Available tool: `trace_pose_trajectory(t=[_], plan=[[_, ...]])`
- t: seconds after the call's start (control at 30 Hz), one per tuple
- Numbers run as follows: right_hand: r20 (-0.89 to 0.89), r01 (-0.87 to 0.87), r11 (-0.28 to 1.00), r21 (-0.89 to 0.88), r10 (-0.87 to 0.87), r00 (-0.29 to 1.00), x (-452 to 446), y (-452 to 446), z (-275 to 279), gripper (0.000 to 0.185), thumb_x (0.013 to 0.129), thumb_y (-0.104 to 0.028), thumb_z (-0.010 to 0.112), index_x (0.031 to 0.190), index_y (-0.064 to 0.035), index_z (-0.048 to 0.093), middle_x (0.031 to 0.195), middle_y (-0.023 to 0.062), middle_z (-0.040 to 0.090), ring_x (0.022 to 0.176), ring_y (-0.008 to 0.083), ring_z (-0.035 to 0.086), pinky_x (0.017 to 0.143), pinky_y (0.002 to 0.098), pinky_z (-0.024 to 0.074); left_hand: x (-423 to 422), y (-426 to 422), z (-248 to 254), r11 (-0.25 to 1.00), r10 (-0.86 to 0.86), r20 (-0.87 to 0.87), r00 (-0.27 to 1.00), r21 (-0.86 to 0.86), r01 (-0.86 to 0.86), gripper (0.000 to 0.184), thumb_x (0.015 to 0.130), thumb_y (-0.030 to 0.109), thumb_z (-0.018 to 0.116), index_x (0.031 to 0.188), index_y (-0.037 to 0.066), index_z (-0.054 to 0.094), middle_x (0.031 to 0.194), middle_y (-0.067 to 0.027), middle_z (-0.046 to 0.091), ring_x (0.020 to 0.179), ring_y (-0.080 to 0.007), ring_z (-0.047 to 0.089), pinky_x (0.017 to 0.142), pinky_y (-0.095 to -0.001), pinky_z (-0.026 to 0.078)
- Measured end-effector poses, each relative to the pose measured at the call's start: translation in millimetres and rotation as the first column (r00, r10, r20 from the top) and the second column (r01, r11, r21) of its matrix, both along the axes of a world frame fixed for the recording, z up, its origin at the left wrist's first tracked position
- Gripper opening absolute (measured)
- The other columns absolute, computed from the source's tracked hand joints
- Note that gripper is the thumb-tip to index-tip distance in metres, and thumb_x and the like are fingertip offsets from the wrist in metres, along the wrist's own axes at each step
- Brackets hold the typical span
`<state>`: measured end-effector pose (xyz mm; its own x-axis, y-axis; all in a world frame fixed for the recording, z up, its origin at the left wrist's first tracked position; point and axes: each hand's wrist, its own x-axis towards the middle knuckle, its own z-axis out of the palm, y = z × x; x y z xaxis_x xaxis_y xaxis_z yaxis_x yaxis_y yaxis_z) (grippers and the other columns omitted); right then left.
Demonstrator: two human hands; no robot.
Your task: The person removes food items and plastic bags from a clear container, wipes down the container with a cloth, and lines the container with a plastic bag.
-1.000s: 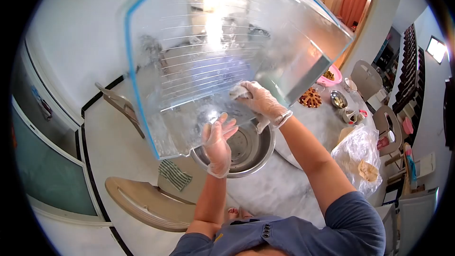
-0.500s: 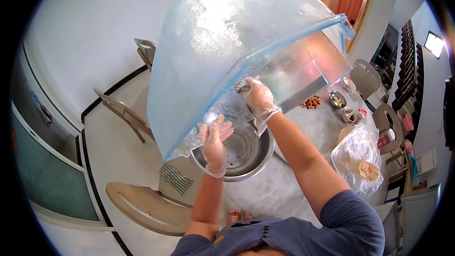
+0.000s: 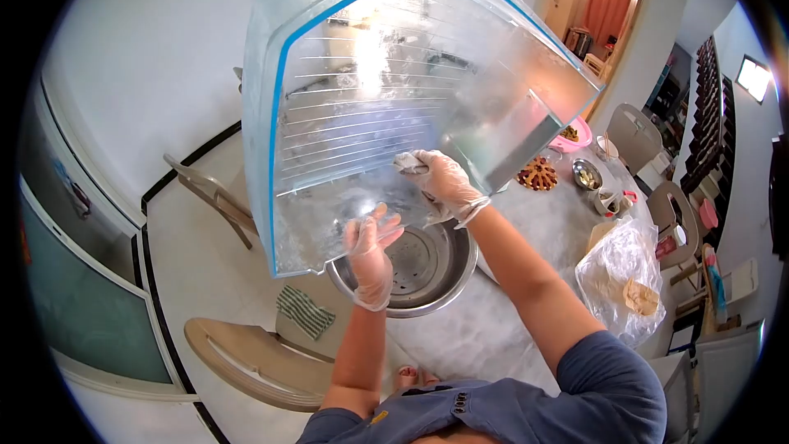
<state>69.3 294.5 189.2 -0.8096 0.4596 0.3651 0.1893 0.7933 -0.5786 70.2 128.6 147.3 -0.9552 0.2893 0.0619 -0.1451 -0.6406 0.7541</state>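
Note:
A large clear plastic bin (image 3: 353,131) with a blue rim is tilted up above a round metal basin (image 3: 419,271), its ribbed inside facing me. My left hand (image 3: 373,259), in a clear glove, is at the bin's lower edge with fingers spread. Inside the bin, my gloved right hand (image 3: 444,179) is closed on a wet, pale cloth (image 3: 411,164), which lies against the lower inner wall. Water stands in the basin with small dark bits in it.
On the marble table (image 3: 460,329) are a plastic bag (image 3: 620,279), a patterned round mat (image 3: 537,173), a metal bowl (image 3: 586,173) and a pink basin (image 3: 573,136). A striped cloth (image 3: 305,311) lies on a chair (image 3: 255,362) at the lower left.
The bin first tipped so its outside faced me, then swung back to show its ribbed inside. My right hand rose, then came lower again with the cloth.

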Motion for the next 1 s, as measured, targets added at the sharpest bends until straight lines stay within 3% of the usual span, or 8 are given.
trace_pose_trajectory(t=[0.03, 0.13, 0.27, 0.33, 0.53, 0.6, 0.67, 1.0], plan=[[0.112, -0.169, 0.947, -0.271, 0.206, 0.972, -2.3, 15.0, -5.7, 0.037, 0.071, -0.027, 0.063, 0.104, -0.0092, 0.06, 0.088, 0.0137, 0.063, 0.086, 0.0297, 0.059, 0.077, 0.0335, 0.0449, -1.4, -1.9, -1.3, 1.0, 0.007, 0.004, 1.0, -0.002, -0.007, 0.012, 0.085, 0.012, 0.044, 0.08, 0.002, 0.043, 0.097, -0.0195, 0.058, 0.081, -0.0319, 0.061, 0.066, -0.0384, 0.053], [0.09, -0.214, 0.903, -0.373, 0.264, 0.96, -11.1, 30.8, -6.6, 0.037, 0.072, -0.03, 0.062, 0.102, -0.0081, 0.06, 0.088, 0.0139, 0.062, 0.085, 0.0297, 0.059, 0.076, 0.0336, 0.0451, -5.4, -6.2, -2.6, 1.0, -0.007, 0.002, 1.0, -0.018, 0.007, 0.012, 0.085, 0.012, 0.044, 0.079, 0.002, 0.044, 0.097, -0.0195, 0.057, 0.081, -0.0319, 0.061, 0.066, -0.038, 0.053], [0.153, 0.143, 0.99, -0.015, -0.139, 0.978, -12.0, 4.2, 13.8, 0.032, 0.073, -0.029, 0.059, 0.097, -0.0084, 0.061, 0.087, 0.0134, 0.062, 0.085, 0.0301, 0.059, 0.075, 0.0358, 0.0459, -2.7, -3.4, -1.5, 0.999, -0.041, 0.013, 0.999, 0.023, 0.041, 0.011, 0.086, 0.011, 0.044, 0.08, 0.002, 0.042, 0.099, -0.0199, 0.057, 0.082, -0.032, 0.061, 0.065, -0.0377, 0.054], [0.21, 0.119, 0.99, -0.078, -0.101, 0.973, -7.8, -1.8, 21.4, 0.032, 0.073, -0.029, 0.058, 0.1, -0.012, 0.061, 0.09, 0.0121, 0.063, 0.087, 0.0295, 0.059, 0.076, 0.0366, 0.0457, -4.4, -1.8, -5.3, 0.998, -0.05, 0.008, 0.999, 0.044, 0.049, 0.011, 0.087, 0.01, 0.044, 0.08, 0.002, 0.04, 0.101, -0.0202, 0.057, 0.082, -0.0318, 0.061, 0.064, -0.0377, 0.054], [0.372, -0.299, 0.899, -0.321, 0.41, 0.833, -5.9, 6.2, 21.9, 0.033, 0.072, -0.027, 0.059, 0.103, -0.0147, 0.062, 0.095, 0.0126, 0.063, 0.09, 0.0279, 0.058, 0.081, 0.0333, 0.0438, -8.1, -5.7, -6.2, 0.999, 0.006, 0.002, 1.0, -0.051, -0.006, 0.012, 0.086, 0.012, 0.043, 0.079, 0.002, 0.042, 0.098, -0.0202, 0.058, 0.083, -0.0321, 0.06, 0.068, -0.0391, 0.052], [0.427, -0.217, 0.93, -0.297, 0.333, 0.841, -4.2, 8.4, 26.5, 0.038, 0.073, -0.028, 0.059, 0.107, -0.0137, 0.059, 0.098, 0.0129, 0.061, 0.094, 0.0294, 0.056, 0.082, 0.0346, 0.0429, -7.2, -4.1, -6.8, 0.999, -0.006, 0.029, 1.0, -0.034, 0.007, 0.012, 0.086, 0.012, 0.043, 0.08, 0.002, 0.042, 0.098, -0.0203, 0.057, 0.082, -0.0322, 0.06, 0.069, -0.0394, 0.052], [0.096, -0.038, 0.993, -0.107, 0.049, 0.994, -1.3, 5.4, 23.3, 0.043, 0.074, -0.03, 0.06, 0.114, -0.0135, 0.055, 0.104, 0.0116, 0.058, 0.097, 0.03, 0.055, 0.084, 0.0351, 0.0423, -6.9, -1.9, -4.1, 0.999, -0.01, 0.026, 1.0, -0.032, 0.011, 0.012, 0.086, 0.012, 0.043, 0.08, 0.002, 0.042, 0.098, -0.0205, 0.057, 0.082, -0.0323, 0.06, 0.069, -0.0392, 0.052], [0.308, -0.437, 0.787, -0.436, 0.586, 0.749, 52.2, 15.4, -11.8, 0.045, 0.068, 0.0, 0.053, 0.111, -0.0135, 0.056, 0.108, 0.0102, 0.051, 0.102, 0.0297, 0.051, 0.087, 0.0326, 0.0405, -21.4, -6.9, -7.9, 1.0, 0.006, 0.039, 0.999, -0.007, -0.006, 0.011, 0.086, 0.011, 0.044, 0.081, 0.002, 0.042, 0.1, -0.0191, 0.056, 0.082, -0.0298, 0.061, 0.067, -0.0376, 0.053]])
